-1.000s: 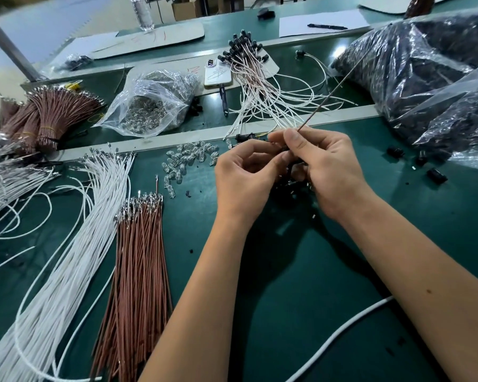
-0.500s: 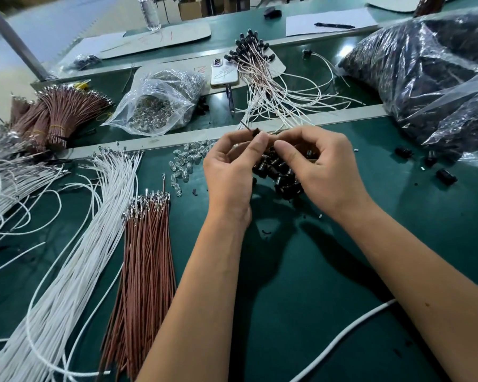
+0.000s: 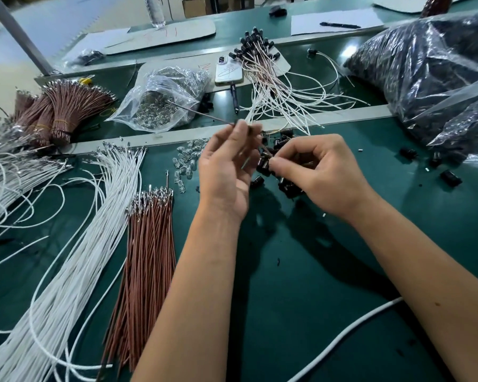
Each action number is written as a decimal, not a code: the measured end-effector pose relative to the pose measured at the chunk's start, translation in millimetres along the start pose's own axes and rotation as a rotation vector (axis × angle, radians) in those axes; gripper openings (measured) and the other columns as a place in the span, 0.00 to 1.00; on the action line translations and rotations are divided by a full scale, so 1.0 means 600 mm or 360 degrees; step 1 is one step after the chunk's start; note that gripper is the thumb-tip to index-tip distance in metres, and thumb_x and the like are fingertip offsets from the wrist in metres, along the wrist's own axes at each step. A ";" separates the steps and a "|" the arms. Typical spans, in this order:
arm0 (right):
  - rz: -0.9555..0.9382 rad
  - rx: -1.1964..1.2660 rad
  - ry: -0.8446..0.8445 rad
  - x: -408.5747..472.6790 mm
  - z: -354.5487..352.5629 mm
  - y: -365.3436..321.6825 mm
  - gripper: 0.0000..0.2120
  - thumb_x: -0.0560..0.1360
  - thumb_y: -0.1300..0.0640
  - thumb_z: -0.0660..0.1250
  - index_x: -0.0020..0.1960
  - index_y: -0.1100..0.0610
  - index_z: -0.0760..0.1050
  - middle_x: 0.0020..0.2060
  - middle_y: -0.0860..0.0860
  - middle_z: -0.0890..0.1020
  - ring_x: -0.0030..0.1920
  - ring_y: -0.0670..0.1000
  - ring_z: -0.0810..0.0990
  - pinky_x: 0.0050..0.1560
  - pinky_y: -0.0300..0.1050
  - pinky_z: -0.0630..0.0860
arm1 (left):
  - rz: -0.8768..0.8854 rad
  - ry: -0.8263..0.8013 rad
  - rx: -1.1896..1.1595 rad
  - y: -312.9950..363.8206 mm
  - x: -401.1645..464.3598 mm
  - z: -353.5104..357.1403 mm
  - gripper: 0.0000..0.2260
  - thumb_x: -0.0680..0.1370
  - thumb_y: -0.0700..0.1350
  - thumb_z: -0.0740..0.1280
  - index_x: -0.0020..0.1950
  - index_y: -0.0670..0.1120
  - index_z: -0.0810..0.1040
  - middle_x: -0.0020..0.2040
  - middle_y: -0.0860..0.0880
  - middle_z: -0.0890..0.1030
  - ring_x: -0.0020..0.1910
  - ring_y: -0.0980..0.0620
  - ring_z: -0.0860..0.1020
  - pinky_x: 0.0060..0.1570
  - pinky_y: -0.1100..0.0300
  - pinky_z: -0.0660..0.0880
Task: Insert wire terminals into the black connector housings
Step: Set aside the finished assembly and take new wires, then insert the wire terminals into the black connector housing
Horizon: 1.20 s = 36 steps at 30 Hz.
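Black connector housings [image 3: 287, 186] under right hand [image 3: 320, 172], touching fingertips.

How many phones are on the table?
1. The phone lies face down on the far side of the table, between the clear plastic bag and the finished wires. Others could be hidden under bags.

left hand [image 3: 226, 172] fingertips motion-blurred, thin wire [image 3: 202, 113] end hidden behind them, black housings [image 3: 287, 186] partly covered by right hand [image 3: 320, 172], white wires [image 3: 39, 271] cut off at left edge
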State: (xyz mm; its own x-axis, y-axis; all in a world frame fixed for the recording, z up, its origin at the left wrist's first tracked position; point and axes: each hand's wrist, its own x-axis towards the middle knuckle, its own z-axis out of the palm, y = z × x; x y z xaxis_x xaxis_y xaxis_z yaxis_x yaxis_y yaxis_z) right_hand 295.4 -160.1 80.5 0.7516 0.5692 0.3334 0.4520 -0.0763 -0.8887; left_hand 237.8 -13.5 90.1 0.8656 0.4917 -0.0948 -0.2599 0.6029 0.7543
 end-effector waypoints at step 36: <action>0.0625 -0.0197 -0.0479 0.141 0.254 -0.072 0.12 0.79 0.59 0.69 0.40 0.64 0.84 0.35 0.58 0.85 0.29 0.53 0.79 0.28 0.44 0.76 | 0.0409 0.0984 0.1475 0.162 -0.015 -0.147 0.06 0.67 0.45 0.77 0.35 0.47 0.81 0.36 0.43 0.85 0.40 0.42 0.85 0.50 0.45 0.83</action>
State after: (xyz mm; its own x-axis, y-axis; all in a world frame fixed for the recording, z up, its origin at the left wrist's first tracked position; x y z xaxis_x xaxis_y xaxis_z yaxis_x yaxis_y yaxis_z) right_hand 266.5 16.3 99.0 0.7129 0.6872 -0.1401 0.2303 -0.4182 -0.8787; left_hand 167.0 95.8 106.9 0.4068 0.9133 0.0218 0.2391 -0.1295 0.9623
